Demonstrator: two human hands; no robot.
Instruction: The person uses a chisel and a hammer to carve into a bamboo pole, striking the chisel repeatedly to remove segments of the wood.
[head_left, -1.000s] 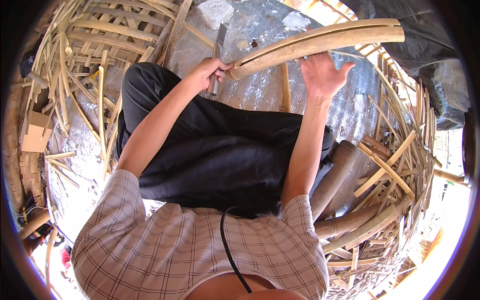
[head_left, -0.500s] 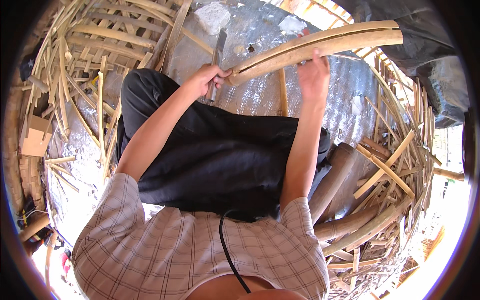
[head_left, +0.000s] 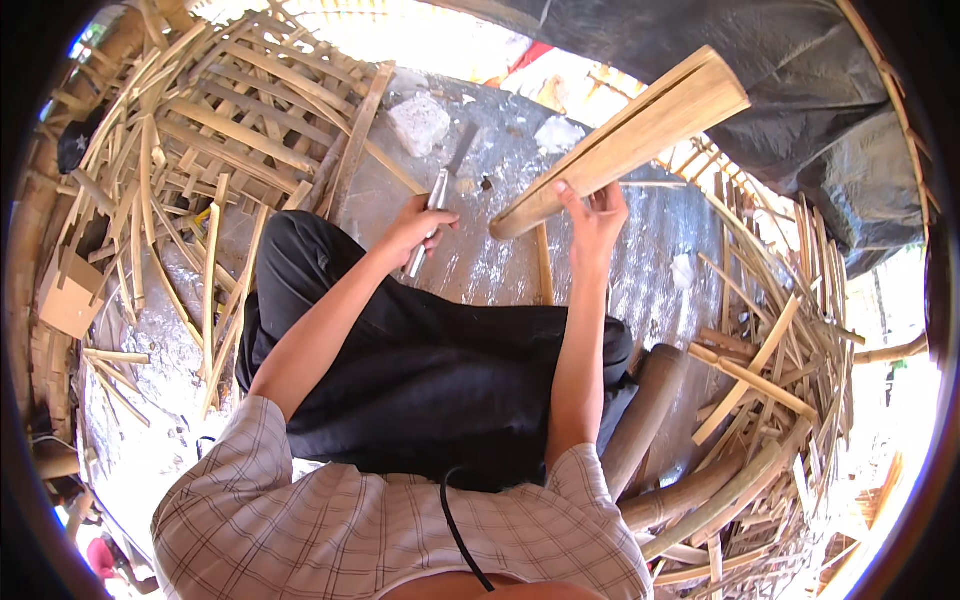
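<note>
My left hand (head_left: 420, 230) is closed around the shiny metal handle of a knife (head_left: 439, 190), whose dark blade points away from me. My right hand (head_left: 594, 215) grips a thick split bamboo piece (head_left: 640, 130) from its near side, thumb on the pale face. The bamboo slants up to the far right, with a long dark split along its upper edge. Its lower end lies a short way right of the knife, not touching it. Both hands are beyond my crossed legs in dark trousers (head_left: 430, 370).
A grey stone block (head_left: 418, 124) lies on the worn metal-like floor sheet (head_left: 660, 240). Woven bamboo lattice (head_left: 250, 110) and loose strips are at the left. Whole bamboo poles (head_left: 648, 415) and a heap of split strips (head_left: 770, 400) lie at the right, under a dark tarp (head_left: 790, 90).
My left hand has come off the bamboo's near end and keeps the knife. The bamboo has tilted more steeply and turned in my right hand, which has shifted toward its lower end.
</note>
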